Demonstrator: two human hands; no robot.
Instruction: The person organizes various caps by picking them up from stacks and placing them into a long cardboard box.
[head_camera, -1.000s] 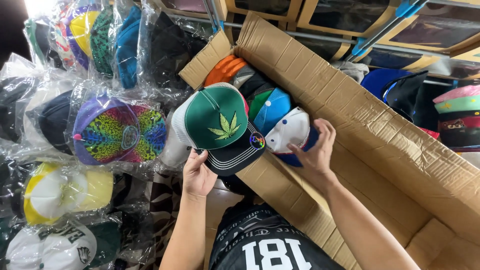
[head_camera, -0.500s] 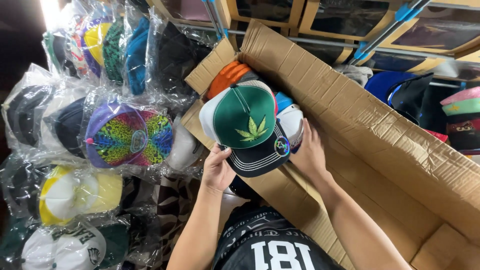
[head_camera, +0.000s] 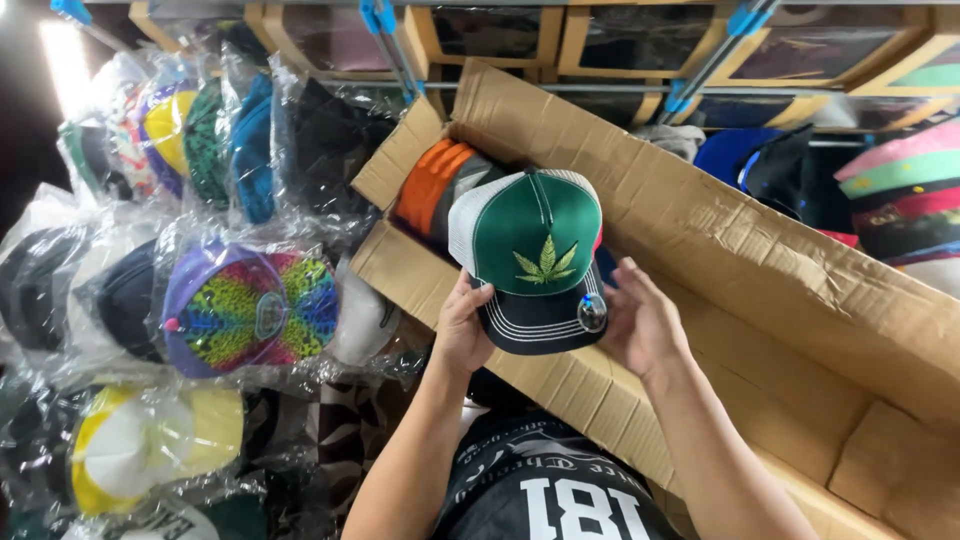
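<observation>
I hold a green and white mesh-back cap (head_camera: 535, 240) with a yellow leaf emblem and a dark striped brim, above the near end of a long cardboard box (head_camera: 740, 250). My left hand (head_camera: 463, 330) grips the brim's left edge. My right hand (head_camera: 640, 325) holds the brim's right side by a round sticker. Inside the box, behind the cap, lies an orange cap (head_camera: 432, 185) among other stacked caps, mostly hidden.
Several caps in clear plastic bags hang on the left, among them a purple patterned one (head_camera: 250, 310) and a yellow and white one (head_camera: 150, 440). More caps (head_camera: 900, 200) pile up at the right. Wooden-framed shelves (head_camera: 480, 30) run along the top.
The green cap has risen out of the box and moved rightwards in view. My right hand left the caps in the box and took the brim's right side.
</observation>
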